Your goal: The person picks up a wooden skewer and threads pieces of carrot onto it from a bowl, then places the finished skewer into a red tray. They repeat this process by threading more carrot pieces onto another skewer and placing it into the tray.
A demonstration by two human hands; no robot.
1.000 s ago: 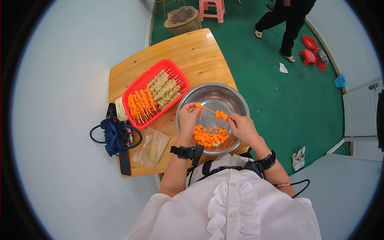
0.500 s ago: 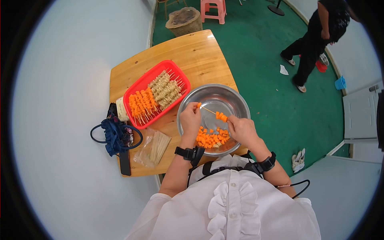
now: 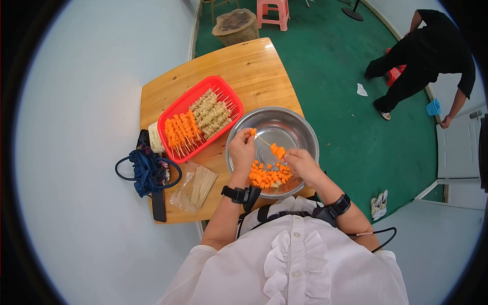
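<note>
While both hands work above the steel bowl, a thin wooden skewer spans the gap between them, slanting over the bowl's bare middle. The left hand sits over the bowl's left rim, its fingertips pressed together on a carrot piece at the skewer's far tip. The right hand hovers over the near right part of the bowl, fingers pinched shut on the skewer's other end, just beside a few threaded carrot chunks. Below the hands, a heap of loose carrot cubes lies in the near part of the bowl.

Just left of the bowl, a red tray holds finished carrot skewers and, farther from the person, a row of pale skewers. To the near left of the bowl lies a clear bag of bare sticks, and beyond that, at the table's left edge, a dark blue bag. The bowl itself rests on the right near part of a wooden table. Well to the right of the bowl and beyond it, on the green floor, a person in black bends over.
</note>
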